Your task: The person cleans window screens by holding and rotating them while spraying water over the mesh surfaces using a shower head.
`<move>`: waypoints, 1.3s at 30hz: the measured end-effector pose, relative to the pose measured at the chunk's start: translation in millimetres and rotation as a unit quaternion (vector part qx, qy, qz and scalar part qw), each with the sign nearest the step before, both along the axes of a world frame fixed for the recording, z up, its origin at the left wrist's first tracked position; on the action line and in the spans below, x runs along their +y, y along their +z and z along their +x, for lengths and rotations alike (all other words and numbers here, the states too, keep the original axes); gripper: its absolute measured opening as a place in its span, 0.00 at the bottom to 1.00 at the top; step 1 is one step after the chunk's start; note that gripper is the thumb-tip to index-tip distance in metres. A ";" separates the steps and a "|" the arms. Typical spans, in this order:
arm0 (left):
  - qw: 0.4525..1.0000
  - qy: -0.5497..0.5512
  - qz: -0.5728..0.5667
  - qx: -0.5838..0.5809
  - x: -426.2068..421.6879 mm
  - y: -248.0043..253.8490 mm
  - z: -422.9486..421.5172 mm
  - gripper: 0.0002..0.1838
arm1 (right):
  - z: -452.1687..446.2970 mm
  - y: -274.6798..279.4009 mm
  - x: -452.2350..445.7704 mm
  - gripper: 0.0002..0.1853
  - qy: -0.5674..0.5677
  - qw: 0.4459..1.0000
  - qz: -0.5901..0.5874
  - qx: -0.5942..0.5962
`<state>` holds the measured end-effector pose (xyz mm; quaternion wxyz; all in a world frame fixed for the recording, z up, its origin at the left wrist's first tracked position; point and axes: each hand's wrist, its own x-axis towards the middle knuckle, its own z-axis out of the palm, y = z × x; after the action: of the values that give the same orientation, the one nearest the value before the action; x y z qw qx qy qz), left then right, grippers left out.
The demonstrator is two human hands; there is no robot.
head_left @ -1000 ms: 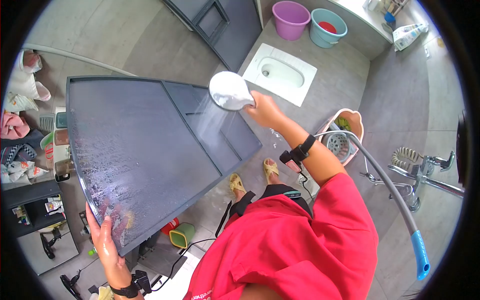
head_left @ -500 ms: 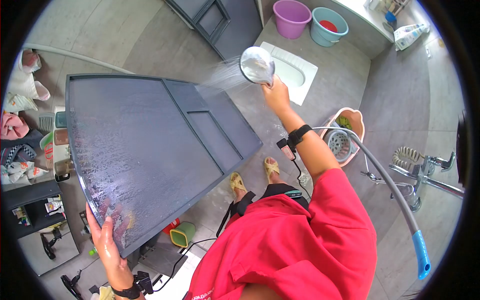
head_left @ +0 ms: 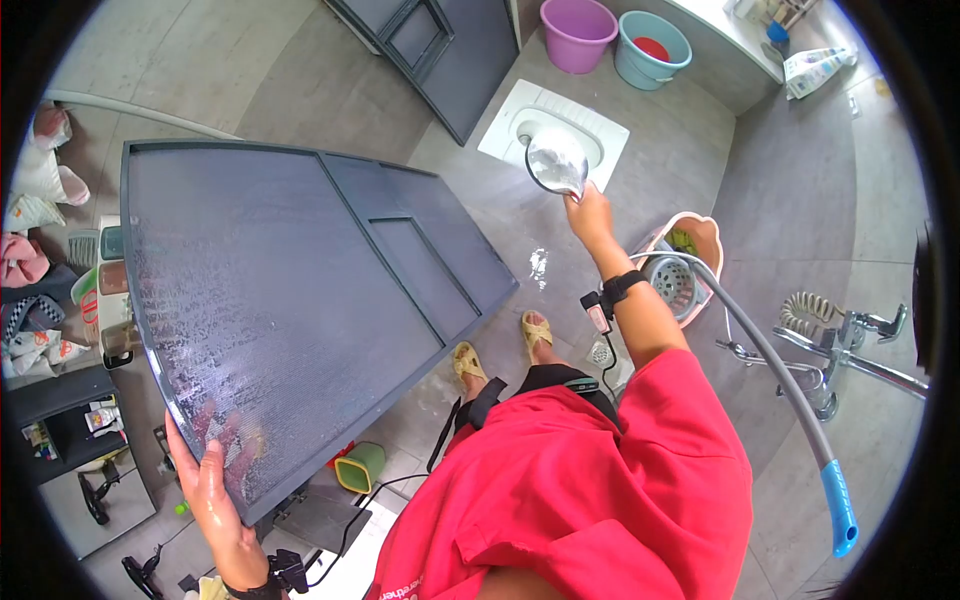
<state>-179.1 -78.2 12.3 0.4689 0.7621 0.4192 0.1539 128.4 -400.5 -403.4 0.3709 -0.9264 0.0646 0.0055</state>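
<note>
A large dark grey framed mesh panel (head_left: 270, 270), wet and beaded with droplets near its lower left part, is tilted across the left and middle of the view. My left hand (head_left: 212, 490) grips its lower left edge, the thumb on the near face. In my right hand (head_left: 590, 215) is a round shower head (head_left: 556, 160), held by its handle to the right of the panel and over the near side of the white squat toilet (head_left: 510, 115). A faint spray leaves it toward the left. My right fingers are closed around the handle.
Another dark panel (head_left: 470, 70) leans at the top. Purple (head_left: 578, 35) and blue (head_left: 640, 72) buckets stand behind the toilet. A pink basin (head_left: 708, 240) is right of my right forearm, a chrome tap (head_left: 850, 345) on the right wall. Shelves (head_left: 60, 410) stand at left.
The shower head in my right hand has moved right and slightly down, away from the panel and over the toilet. My left hand keeps its grip, and the panel has barely shifted.
</note>
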 end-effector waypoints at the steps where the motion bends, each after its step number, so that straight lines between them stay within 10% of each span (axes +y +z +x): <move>1: 1.000 0.000 0.000 0.000 0.4 0.0 -0.1 0.36 | -2.1 -2.5 -3.9 0.16 0.011 1.000 -0.010 0.006; 20: 1.000 0.002 -0.001 -0.024 -7.3 -0.7 8.1 0.36 | -24.0 2.5 -4.6 0.17 0.105 0.991 -0.059 0.059; 28: 0.987 -0.108 -0.006 -0.115 -25.4 0.0 34.5 0.41 | -9.5 28.4 18.5 0.17 -0.022 0.995 0.081 -0.050; 33: 0.909 -0.295 0.292 -0.028 -28.0 4.4 60.0 0.39 | -12.1 36.9 18.4 0.17 -0.022 0.995 0.082 -0.054; 39: 0.836 -0.405 0.369 -0.029 -24.9 7.7 85.6 0.28 | -17.5 45.1 13.9 0.16 -0.023 0.991 0.125 -0.034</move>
<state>-93.4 -103.1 20.0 0.1856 0.9754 -0.0287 0.1156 110.9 -386.6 -358.3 0.4859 -0.8707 0.0721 -0.0262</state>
